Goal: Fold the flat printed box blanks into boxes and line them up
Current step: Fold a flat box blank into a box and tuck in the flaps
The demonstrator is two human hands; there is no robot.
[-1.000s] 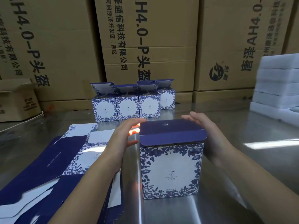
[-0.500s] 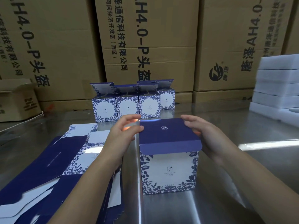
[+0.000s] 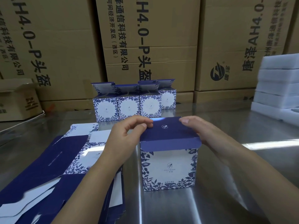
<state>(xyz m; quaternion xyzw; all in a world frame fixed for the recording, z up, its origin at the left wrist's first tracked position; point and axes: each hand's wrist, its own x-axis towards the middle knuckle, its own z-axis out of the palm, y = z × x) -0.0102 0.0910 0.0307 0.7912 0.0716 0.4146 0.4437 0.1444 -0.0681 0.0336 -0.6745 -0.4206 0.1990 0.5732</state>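
small carton: far left, brown, one top flap lifted. its inside cannot be seen.
flat blanks: loose fanned pile lying flat on the near left of the table, showing navy, white and floral panels. the long axis runs from the near-left corner up toward the far right, ending in a white rounded flap.
left hand: the forearm crosses above the pile. thumb and curled forefinger pinch the far left corner of the lid.
folded boxes: back centre, upright, floral fronts facing the camera. three touch side by side and a fourth sits just behind the rightmost. their lids stand up open, and the insides are hidden from this angle.
box: near centre, just right of the pile, standing upright on its base on the table with the logo face square to the camera. it is about as tall as wide, so no clear long axis.
lid: navy with a small white logo, folded down over the box top and covering whatever is inside.
tuck flap: hangs outside over the top of the front face, not tucked in.
right hand: thumb on the lid's far right corner, the rest of the hand wrapped round the lid's right edge. the fingertips are hidden behind the box.
foam trays: white stack at the far right, and the lowest piece shows a moulded recess.
big cartons: closed brown wall behind the table, with black print.
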